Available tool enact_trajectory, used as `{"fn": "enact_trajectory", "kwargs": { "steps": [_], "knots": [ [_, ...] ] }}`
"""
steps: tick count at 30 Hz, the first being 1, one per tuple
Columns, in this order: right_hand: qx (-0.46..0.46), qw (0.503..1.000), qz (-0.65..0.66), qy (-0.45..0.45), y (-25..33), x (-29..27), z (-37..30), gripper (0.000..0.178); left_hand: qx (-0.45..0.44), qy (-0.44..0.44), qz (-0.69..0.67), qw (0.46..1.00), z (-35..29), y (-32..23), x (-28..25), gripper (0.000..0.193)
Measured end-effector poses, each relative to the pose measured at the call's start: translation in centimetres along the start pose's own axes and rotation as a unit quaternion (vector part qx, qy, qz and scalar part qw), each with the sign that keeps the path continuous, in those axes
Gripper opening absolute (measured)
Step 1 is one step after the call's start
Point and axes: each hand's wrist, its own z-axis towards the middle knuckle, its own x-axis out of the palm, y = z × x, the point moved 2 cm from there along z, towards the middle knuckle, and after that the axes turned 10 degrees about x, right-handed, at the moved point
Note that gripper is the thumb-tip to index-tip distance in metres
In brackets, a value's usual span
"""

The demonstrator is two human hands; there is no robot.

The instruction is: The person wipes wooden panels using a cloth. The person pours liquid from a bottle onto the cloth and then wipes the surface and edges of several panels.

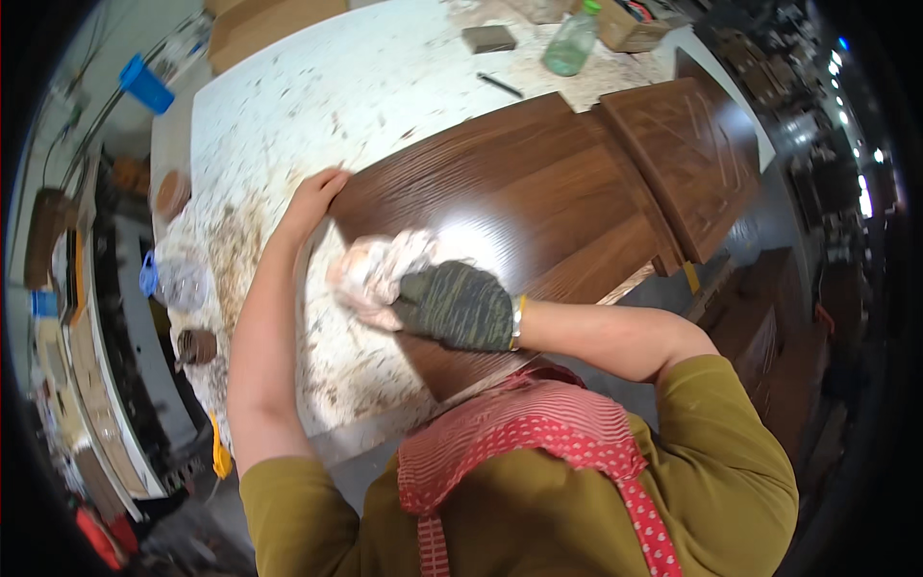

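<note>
A dark brown wooden panel (538, 192) with a glossy surface lies across a white, stained workbench (317, 96). My left hand (312, 197), bare, rests with its fingers on the panel's left edge. My right hand (457, 306) wears a dark knitted glove and presses a pale crumpled cloth (380, 269) onto the panel's near left part. A second brown panel (687, 159) with carved lines lies on the first one's far right end.
A green plastic bottle (570, 40), a small dark block (488, 38) and a black pen (500, 86) lie at the bench's far side. A clear plastic bottle with a blue cap (173, 281) and brown tubs (195, 346) sit at the left edge. Dark cabinets (760, 317) stand to the right.
</note>
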Motion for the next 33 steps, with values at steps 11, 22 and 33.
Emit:
{"fn": "enact_trajectory", "kwargs": {
  "steps": [11, 22, 33],
  "knots": [
    [0.144, 0.900, -0.400, -0.101, -16.8, -12.6, 2.2, 0.023, 0.162, -0.013, 0.369, 0.915, 3.6, -6.4, 6.2, 0.029],
    [0.086, 0.915, -0.343, -0.194, -11.0, -16.3, -4.5, 0.035, 0.145, -0.062, 0.440, 0.884, 4.5, -7.6, 11.1, 0.032],
    [0.261, 0.914, -0.280, -0.135, -22.5, -15.4, 0.2, 0.037, 0.142, -0.042, 0.432, 0.890, 4.9, -7.8, 11.3, 0.032]
  ]
}}
